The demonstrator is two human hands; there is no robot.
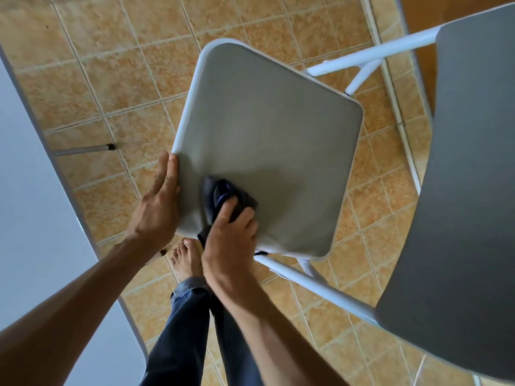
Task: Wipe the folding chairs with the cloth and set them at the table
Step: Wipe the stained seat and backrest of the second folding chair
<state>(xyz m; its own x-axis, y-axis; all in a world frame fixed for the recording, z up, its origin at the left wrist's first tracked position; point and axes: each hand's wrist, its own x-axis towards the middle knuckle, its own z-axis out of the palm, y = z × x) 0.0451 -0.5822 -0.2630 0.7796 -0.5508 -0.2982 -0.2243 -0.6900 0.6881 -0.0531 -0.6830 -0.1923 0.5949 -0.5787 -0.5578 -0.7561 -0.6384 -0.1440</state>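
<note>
A folding chair stands open below me, its grey seat (pixel 267 140) rimmed in white and its grey backrest (pixel 459 204) at the right on a white tube frame (pixel 315 282). My right hand (pixel 231 246) presses a dark cloth (pixel 223 195) onto the near corner of the seat. My left hand (pixel 158 207) lies flat against the seat's left edge, fingers straight, steadying it. The white table (pixel 33 204) runs along the left side.
A metal table leg (pixel 83 149) with a black foot reaches the tan tiled floor (pixel 111 87) left of the chair. My bare foot (pixel 185 260) and jeans leg stand just under the seat's near corner. A white frame rail (pixel 390 87) crosses the floor at the upper right.
</note>
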